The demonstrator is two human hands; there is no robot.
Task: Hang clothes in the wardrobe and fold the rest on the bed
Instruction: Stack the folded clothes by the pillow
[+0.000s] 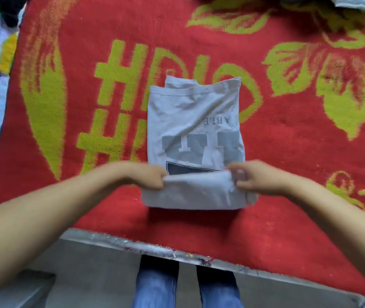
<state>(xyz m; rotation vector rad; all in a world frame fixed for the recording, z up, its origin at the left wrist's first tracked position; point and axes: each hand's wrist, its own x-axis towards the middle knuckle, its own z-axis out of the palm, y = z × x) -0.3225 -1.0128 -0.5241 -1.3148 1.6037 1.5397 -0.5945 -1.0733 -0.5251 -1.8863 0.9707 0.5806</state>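
Observation:
A light grey T-shirt [193, 121] with dark block print lies folded into a narrow strip on the red blanket [277, 152] that covers the bed. Its near end is lifted and doubled back over the rest. My left hand [148, 176] grips the left corner of that lifted flap. At the right corner my right hand [247, 176] pinches the same flap. Both hands are blurred.
The blanket has yellow-green letters and leaf patterns. Dark clothing [10, 10] lies at the far left corner and a pale garment [354, 3] at the far right. The bed's near edge [177, 252] runs in front of my legs in blue jeans [157, 285].

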